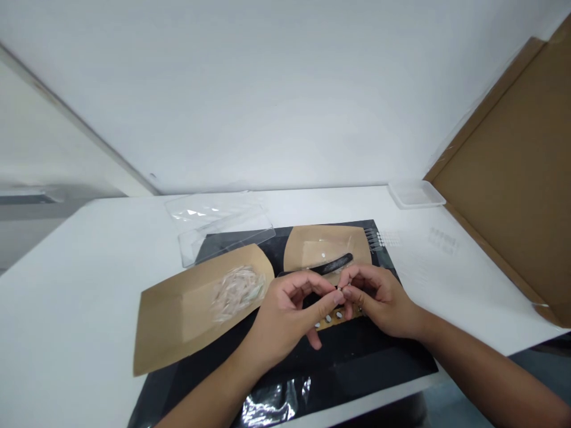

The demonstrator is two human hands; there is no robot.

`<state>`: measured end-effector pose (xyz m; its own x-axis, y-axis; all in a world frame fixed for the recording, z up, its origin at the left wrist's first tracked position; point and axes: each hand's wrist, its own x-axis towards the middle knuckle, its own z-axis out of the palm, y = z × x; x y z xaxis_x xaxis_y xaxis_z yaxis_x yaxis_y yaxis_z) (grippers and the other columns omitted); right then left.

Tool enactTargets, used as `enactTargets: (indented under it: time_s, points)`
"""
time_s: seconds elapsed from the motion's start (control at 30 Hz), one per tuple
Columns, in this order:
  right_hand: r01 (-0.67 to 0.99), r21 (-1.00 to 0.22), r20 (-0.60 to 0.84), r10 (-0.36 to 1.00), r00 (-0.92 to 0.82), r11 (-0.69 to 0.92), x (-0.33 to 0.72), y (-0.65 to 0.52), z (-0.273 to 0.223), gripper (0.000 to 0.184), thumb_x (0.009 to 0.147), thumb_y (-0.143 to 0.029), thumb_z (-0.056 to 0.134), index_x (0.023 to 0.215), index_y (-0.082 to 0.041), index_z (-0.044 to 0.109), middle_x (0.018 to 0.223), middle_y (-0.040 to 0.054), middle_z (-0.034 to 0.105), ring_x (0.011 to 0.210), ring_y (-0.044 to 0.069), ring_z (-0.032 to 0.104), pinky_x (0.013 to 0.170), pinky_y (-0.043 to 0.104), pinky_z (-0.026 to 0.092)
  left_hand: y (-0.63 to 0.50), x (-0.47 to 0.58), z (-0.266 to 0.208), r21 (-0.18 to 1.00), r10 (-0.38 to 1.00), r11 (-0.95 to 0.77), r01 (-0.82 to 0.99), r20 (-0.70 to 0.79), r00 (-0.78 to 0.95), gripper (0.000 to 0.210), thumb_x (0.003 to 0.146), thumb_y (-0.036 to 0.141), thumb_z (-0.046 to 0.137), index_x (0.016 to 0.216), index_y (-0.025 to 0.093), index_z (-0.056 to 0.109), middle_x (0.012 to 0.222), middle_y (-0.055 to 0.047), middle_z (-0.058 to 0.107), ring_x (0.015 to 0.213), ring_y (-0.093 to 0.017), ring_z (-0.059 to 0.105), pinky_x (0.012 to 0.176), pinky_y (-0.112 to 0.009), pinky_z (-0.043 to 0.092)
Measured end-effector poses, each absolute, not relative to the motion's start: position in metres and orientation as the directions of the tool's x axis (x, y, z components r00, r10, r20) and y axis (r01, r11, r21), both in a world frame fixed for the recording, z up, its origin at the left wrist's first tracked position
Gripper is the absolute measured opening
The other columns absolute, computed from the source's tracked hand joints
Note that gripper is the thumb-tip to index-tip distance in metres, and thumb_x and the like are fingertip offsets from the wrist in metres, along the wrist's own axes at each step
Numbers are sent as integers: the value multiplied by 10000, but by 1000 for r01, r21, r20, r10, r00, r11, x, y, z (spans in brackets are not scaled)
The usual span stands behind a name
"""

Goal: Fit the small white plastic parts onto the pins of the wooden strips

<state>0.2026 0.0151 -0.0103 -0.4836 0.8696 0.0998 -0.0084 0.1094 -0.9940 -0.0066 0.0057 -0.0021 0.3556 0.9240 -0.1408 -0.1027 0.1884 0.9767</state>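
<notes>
Both my hands meet above the black mat [330,362], thumbs and fingertips pinched close together. My left hand [298,309] and my right hand [379,297] grip a tiny object between them, too small to name. Beneath the fingers lies a tan strip [330,321] bearing several small white oval pieces, partly hidden by my hands. Just behind them stands a brown paper tray [328,235], with a dark curved tool [334,263] lying across it and a small white piece inside. To the left, a larger brown paper tray [165,321] holds a heap of thin clear plastic pieces [238,291].
Clear plastic sheets or lids [223,226] lie at the back left. A shallow translucent container [417,194] sits at the back right. White dots on a clear sheet [390,239] lie beside the mat. An open cardboard box [513,178] rises along the right edge.
</notes>
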Motion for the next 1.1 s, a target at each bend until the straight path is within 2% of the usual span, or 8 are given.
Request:
enactTargets:
  time_s: [0.07,0.23,0.57,0.8,0.97,1.1]
  points:
    - [-4,-993,106,870,-482,119,202,14,-10,190,1027,-378,674,987,-194,648,701,-31,683,623,107,684,641,232,550,5,-6,-1,979,928,181,-92,-139,344,335,824,448,851,884,130,762,836,-75,764,556,-146,708,350,-187,567]
    - [-3,-993,108,871,-480,121,202,13,-12,180,1009,-362,702,974,-193,652,750,-27,699,616,102,698,632,221,567,5,-7,2,985,930,159,-64,-128,345,333,857,456,812,861,127,756,856,-81,767,497,-98,663,334,-139,515]
    - [5,-992,113,879,-463,130,203,14,-15,182,1027,-366,675,995,-187,665,864,9,758,619,94,724,623,214,585,5,-4,2,985,943,158,-76,-127,307,349,849,467,812,924,156,675,816,-40,748,442,-84,606,306,-159,507]
    - [-64,-995,98,880,-464,77,203,16,-20,187,1010,-365,703,1058,-191,655,935,31,793,662,116,780,659,237,636,5,-7,3,979,942,182,-88,-148,301,382,839,481,824,990,150,707,830,-48,757,447,-90,619,306,-157,500]
    - [-44,-995,96,867,-488,85,204,17,-21,192,1023,-375,680,1065,-188,660,944,36,807,710,136,805,701,254,667,6,-9,-1,976,937,198,-92,-161,310,384,841,480,825,1030,156,743,828,-46,754,452,-89,633,327,-151,503]
    - [-8,-995,94,874,-477,102,204,16,-22,187,1035,-379,664,1046,-193,648,944,35,811,730,139,816,679,224,647,7,-8,-2,977,940,194,-93,-158,303,384,831,482,832,1015,153,758,849,-53,755,453,-85,628,328,-149,494]
